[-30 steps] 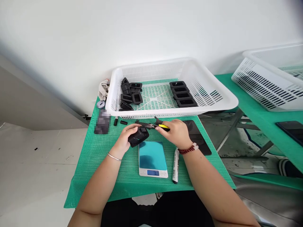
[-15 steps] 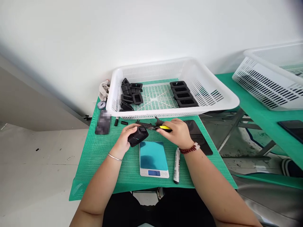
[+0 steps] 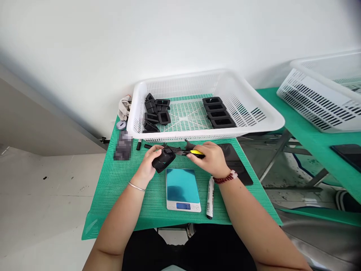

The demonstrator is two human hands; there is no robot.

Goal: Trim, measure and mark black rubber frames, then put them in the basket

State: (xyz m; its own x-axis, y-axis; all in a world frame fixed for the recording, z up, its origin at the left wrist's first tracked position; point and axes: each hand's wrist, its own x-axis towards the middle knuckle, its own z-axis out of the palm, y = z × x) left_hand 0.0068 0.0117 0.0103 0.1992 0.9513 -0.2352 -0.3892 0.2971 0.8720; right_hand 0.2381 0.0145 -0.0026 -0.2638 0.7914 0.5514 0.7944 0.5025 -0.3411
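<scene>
My left hand (image 3: pixel 148 162) is closed around a black hollow molded part (image 3: pixel 163 160), holding it tilted above the green-covered table. In my right hand (image 3: pixel 210 158) is a pair of cutting nippers (image 3: pixel 196 152) with yellow-and-black handles. Their metal tip points left and reaches the part's upper right side; whether it touches cannot be made out. Just below the hands lies a digital scale (image 3: pixel 183 188) with a blue-green plate and a lit display. A white marker (image 3: pixel 210 197) rests under my right wrist. Behind the nippers lies a dark slender object (image 3: pixel 190 145), partly hidden.
A large white basket (image 3: pixel 180 136) stands at the back, with jumbled black parts (image 3: pixel 156 113) at left and a row of several (image 3: pixel 218 113) at right. A dark flat panel (image 3: pixel 238 165) lies right of my hand. Another basket (image 3: pixel 324 101) stands on the right-hand table.
The black part has turned slightly in my left hand and shifted a little up and left. My right hand and the nippers have hardly moved.
</scene>
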